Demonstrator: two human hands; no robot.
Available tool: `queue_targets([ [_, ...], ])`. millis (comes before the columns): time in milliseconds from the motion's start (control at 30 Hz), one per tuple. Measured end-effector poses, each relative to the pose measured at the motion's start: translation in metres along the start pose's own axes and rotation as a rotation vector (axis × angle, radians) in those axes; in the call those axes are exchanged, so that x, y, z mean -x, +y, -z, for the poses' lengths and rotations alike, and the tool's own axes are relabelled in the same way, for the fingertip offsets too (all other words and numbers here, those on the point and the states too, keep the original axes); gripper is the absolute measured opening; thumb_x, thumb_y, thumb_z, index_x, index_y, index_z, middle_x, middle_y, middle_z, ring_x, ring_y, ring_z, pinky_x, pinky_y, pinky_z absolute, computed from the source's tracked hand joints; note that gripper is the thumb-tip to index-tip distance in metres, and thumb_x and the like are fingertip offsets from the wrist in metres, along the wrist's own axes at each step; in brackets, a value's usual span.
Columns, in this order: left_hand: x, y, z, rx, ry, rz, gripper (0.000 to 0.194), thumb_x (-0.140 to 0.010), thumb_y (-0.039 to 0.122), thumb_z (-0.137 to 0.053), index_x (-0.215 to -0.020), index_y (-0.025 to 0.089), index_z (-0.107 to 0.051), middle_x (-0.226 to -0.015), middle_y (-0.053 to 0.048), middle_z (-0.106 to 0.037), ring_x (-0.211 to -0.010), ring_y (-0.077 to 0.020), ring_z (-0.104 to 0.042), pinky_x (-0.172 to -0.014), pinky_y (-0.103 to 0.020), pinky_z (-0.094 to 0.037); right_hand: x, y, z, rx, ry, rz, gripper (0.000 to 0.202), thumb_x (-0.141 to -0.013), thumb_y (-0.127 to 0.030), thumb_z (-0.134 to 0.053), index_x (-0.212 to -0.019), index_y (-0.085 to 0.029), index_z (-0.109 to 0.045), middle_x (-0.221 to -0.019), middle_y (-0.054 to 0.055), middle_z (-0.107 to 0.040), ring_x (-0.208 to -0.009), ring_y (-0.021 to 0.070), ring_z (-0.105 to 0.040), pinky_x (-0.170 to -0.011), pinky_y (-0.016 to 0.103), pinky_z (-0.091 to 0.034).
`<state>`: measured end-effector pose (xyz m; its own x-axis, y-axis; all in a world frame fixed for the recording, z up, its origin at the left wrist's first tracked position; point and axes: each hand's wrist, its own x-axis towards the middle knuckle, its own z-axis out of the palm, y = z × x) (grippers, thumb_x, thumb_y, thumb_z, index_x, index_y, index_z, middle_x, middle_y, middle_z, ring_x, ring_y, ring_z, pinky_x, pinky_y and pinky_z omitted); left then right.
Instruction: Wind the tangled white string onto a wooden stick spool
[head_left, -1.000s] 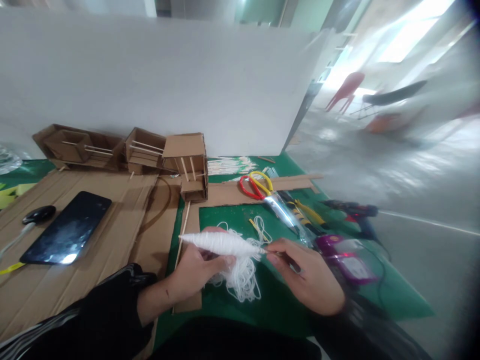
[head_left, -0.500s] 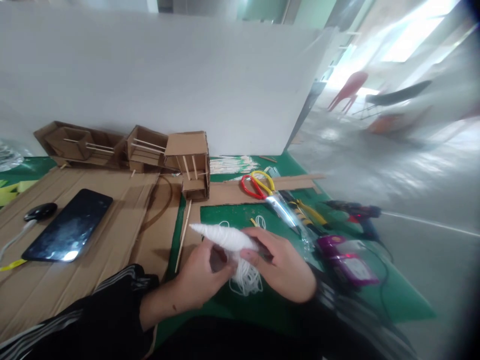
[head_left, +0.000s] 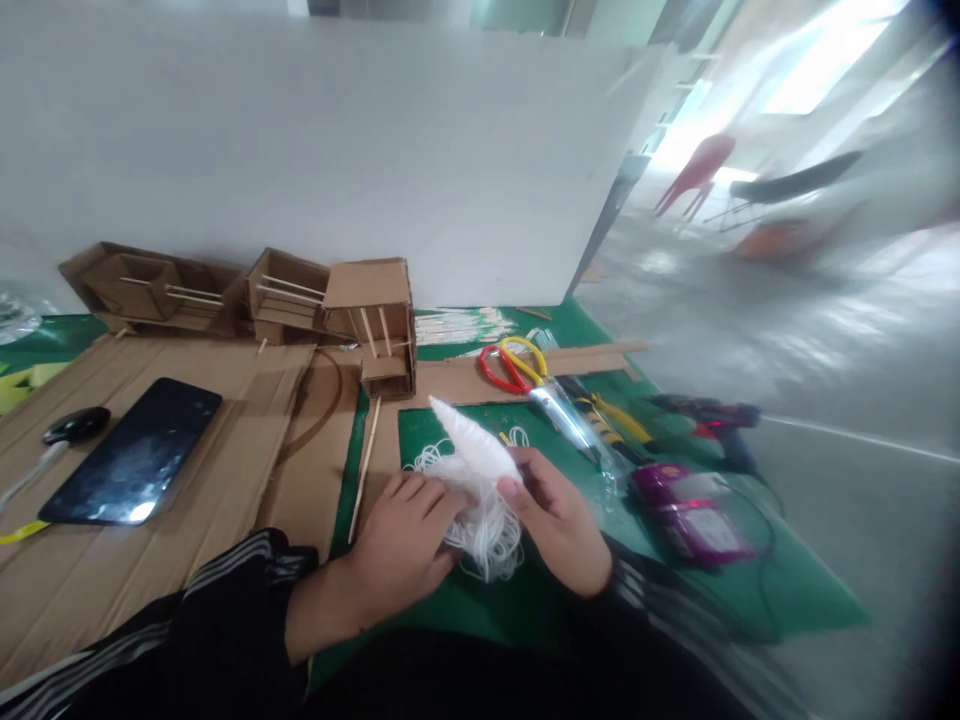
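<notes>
My right hand [head_left: 562, 525] grips a white tapered cone [head_left: 476, 440] that looks wound with string, thumb on its near side and tip pointing up and left. My left hand [head_left: 401, 530] is closed at the left side of a loose heap of white string [head_left: 495, 540], its fingers curled into the heap and their tips partly hidden. Something sheer and whitish, perhaps thin plastic, shows between the hands. Beyond the cone, scissors [head_left: 559, 410] with one red and one yellow handle lie on the green tabletop [head_left: 431, 425].
Cardboard boxes [head_left: 371, 285] with thin sticks stand along the white panel [head_left: 300, 150]. On the left, a phone [head_left: 131, 450] and a black mouse-like device [head_left: 76, 425] rest on cardboard. To the right are pliers [head_left: 619, 418], a drill [head_left: 712, 420] and a purple package [head_left: 690, 515].
The cone has swung from nearly level to pointing up and away, in my right hand. My left hand has left the cone's underside and turned palm down onto the string.
</notes>
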<state>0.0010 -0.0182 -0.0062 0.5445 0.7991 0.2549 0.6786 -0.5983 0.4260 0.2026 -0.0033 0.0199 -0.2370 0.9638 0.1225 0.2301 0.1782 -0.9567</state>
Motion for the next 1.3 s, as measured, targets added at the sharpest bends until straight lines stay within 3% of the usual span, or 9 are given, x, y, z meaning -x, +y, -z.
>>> queue_targets([
  [267,0.001,-0.003,-0.007,-0.053,0.099,-0.087,0.023,-0.073,0.013,-0.061,-0.094,0.023,-0.063,-0.095,-0.003,-0.067,-0.091,-0.0246,-0.057,-0.089,-0.040,-0.037,0.006,0.008,-0.013,-0.100,-0.012,0.025,0.033,-0.092,-0.048,-0.048,-0.110,-0.020,-0.046,-0.084,0.004,-0.066,-0.064,0.0161,-0.062,-0.055,0.026,-0.051],
  [467,0.002,0.002,-0.010,0.104,0.128,-0.014,0.018,-0.065,0.012,-0.064,-0.080,0.022,-0.061,-0.085,-0.003,-0.065,-0.084,-0.0227,-0.058,-0.083,-0.038,-0.039,0.010,0.016,-0.027,0.080,0.017,0.028,0.030,-0.095,-0.044,-0.044,-0.111,-0.019,-0.046,-0.071,0.001,-0.061,-0.058,0.0159,-0.057,-0.053,0.027,-0.047],
  [733,-0.002,0.012,0.003,0.585,0.051,0.060,0.015,-0.067,0.016,-0.069,-0.077,0.020,-0.061,-0.081,0.000,-0.064,-0.081,-0.0179,-0.057,-0.082,-0.031,-0.040,0.007,0.018,-0.032,0.090,0.079,-0.053,0.030,-0.094,-0.047,-0.044,-0.105,-0.019,-0.048,-0.060,-0.004,-0.053,-0.049,0.0129,-0.049,-0.046,0.024,-0.040],
  [1000,-0.003,0.013,0.013,0.987,-0.062,0.180,0.017,-0.061,0.006,-0.065,-0.070,0.017,-0.055,-0.074,0.002,-0.051,-0.068,-0.0115,-0.047,-0.061,-0.021,-0.037,0.005,0.013,-0.024,0.130,0.077,-0.027,0.030,-0.093,-0.047,-0.043,-0.104,-0.019,-0.048,-0.055,-0.006,-0.047,-0.043,0.0118,-0.042,-0.041,0.023,-0.034],
  [1167,-0.005,0.012,0.016,1.297,-0.103,0.305,0.014,-0.066,0.014,-0.064,-0.073,0.016,-0.052,-0.071,0.003,-0.048,-0.061,-0.0092,-0.042,-0.056,-0.020,-0.035,0.003,0.008,-0.022,0.158,0.112,0.006,0.029,-0.093,-0.047,-0.043,-0.101,-0.019,-0.048,-0.058,-0.004,-0.050,-0.045,0.0126,-0.047,-0.043,0.024,-0.038],
  [1300,-0.003,0.012,0.011,1.363,-0.093,0.411,0.021,-0.072,0.025,-0.069,-0.078,0.017,-0.050,-0.070,0.003,-0.049,-0.061,-0.0098,-0.044,-0.057,-0.021,-0.038,0.002,0.016,-0.021,0.117,0.106,-0.003,0.029,-0.094,-0.047,-0.042,-0.103,-0.019,-0.048,-0.057,-0.005,-0.048,-0.045,0.0124,-0.045,-0.041,0.024,-0.037],
])
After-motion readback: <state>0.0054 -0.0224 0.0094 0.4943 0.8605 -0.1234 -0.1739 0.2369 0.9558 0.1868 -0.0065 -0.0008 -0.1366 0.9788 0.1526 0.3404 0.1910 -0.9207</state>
